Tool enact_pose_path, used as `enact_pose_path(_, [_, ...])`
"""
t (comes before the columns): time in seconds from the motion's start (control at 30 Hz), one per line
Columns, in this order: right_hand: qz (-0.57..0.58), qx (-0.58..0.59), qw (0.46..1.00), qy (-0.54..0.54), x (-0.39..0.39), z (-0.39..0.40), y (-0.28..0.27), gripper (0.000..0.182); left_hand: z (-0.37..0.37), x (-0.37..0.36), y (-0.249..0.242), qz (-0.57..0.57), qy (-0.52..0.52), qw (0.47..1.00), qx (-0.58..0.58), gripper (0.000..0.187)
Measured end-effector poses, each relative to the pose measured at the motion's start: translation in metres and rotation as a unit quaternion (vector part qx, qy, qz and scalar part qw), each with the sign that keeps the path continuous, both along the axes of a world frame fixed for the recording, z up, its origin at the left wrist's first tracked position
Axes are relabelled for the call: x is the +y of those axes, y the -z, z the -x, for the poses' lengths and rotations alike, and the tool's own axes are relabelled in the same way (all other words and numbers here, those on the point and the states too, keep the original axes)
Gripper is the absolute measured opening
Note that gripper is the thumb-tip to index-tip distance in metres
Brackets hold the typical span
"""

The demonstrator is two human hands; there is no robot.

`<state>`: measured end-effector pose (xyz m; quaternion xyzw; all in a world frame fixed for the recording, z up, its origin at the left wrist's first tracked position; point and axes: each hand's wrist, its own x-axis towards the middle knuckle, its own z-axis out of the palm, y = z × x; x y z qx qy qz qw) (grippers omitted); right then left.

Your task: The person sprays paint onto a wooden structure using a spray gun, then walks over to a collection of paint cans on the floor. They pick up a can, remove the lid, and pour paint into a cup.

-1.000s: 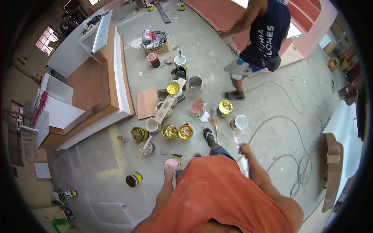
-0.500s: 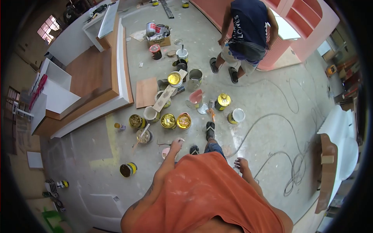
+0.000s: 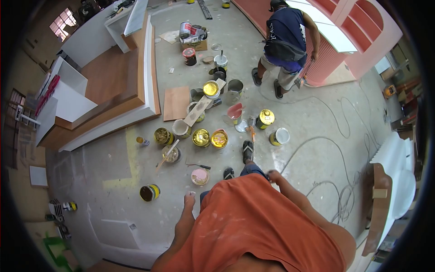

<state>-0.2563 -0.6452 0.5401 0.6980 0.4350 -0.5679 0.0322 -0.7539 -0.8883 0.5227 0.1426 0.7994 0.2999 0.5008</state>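
Note:
My left hand (image 3: 190, 196) hangs at my left side with its fingers curled together; a small pale bit shows at the fingertips, too small to name. Just beyond it on the floor stands a tub of pink paint or filler (image 3: 200, 177). A thin tool with a dark handle (image 3: 205, 167) lies behind that tub. My right hand (image 3: 273, 176) is beside my right thigh, close to the blue shorts (image 3: 254, 169); its fingers are mostly hidden. Ahead of my feet stand open yellow-lined cans (image 3: 219, 138) and a pink-stained container (image 3: 235, 112).
A co-worker (image 3: 286, 41) stands bent by a pink shelf unit (image 3: 333, 68). A wooden counter (image 3: 104, 111) runs along the left. Cables (image 3: 337, 186) loop over the floor at right. A dark-filled can (image 3: 149, 193) stands at left, and a white curved panel (image 3: 398, 167) at far right.
My left hand has drawn back from above the pink tub toward my side, uncovering it. My right hand has moved forward to my thigh. The co-worker has turned and shifted slightly.

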Motion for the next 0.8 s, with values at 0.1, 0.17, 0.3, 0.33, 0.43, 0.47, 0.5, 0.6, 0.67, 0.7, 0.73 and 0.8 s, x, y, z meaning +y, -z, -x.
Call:
enact_pose_path(0.1, [0.019,0.096,0.987,0.13,0.044,0.036,-0.049,0.024,-0.012,-0.013,-0.005,0.004,-0.068,0.997,-0.046,0.017])
enact_pose_path(0.17, [-0.025,0.111,0.99,0.087,0.06,0.063,-0.065,0.024,-0.019,-0.015,0.003,-0.036,-0.077,0.993,-0.077,0.016])
enact_pose_path(0.3, [-0.054,0.154,0.987,0.015,0.056,0.111,-0.082,0.025,-0.036,0.012,-0.002,-0.058,-0.032,0.998,0.004,0.014])
enact_pose_path(0.33, [-0.053,0.155,0.986,0.015,0.051,0.118,-0.074,0.025,-0.04,0.023,-0.016,-0.053,-0.04,0.998,-0.006,0.014])
enact_pose_path(0.43, [-0.144,0.124,0.969,-0.159,0.026,0.126,-0.047,0.025,-0.036,0.04,-0.012,-0.066,-0.033,0.997,-0.007,0.014])
enact_pose_path(0.47, [-0.216,0.097,0.94,-0.247,0.016,0.125,-0.048,0.024,-0.034,0.042,-0.003,-0.084,-0.02,0.996,-0.001,0.014])
enact_pose_path(0.5, [-0.285,0.068,0.897,-0.331,0.01,0.124,-0.05,0.024,-0.034,0.046,-0.009,-0.083,-0.018,0.996,0.0,0.014])
enact_pose_path(0.6, [-0.231,0.126,0.943,-0.205,0.008,0.112,-0.057,0.021,-0.035,0.061,-0.027,-0.059,-0.028,0.998,-0.01,0.015])
enact_pose_path(0.67, [-0.142,0.208,0.968,0.001,0.006,0.099,-0.06,0.019,-0.036,0.062,-0.028,-0.075,-0.01,0.997,-0.019,0.016])
enact_pose_path(0.7, [-0.139,0.208,0.968,0.004,0.003,0.087,-0.06,0.019,-0.037,0.061,-0.028,-0.071,-0.008,0.997,-0.02,0.016])
enact_pose_path(0.73, [-0.115,0.201,0.972,0.048,0.0,0.075,-0.061,0.021,-0.038,0.06,-0.028,-0.067,0.01,0.998,-0.015,0.017])
enact_pose_path(0.8, [-0.077,0.16,0.978,0.106,-0.01,0.058,-0.075,0.023,-0.039,0.057,-0.024,-0.057,0.033,0.998,-0.012,0.018])
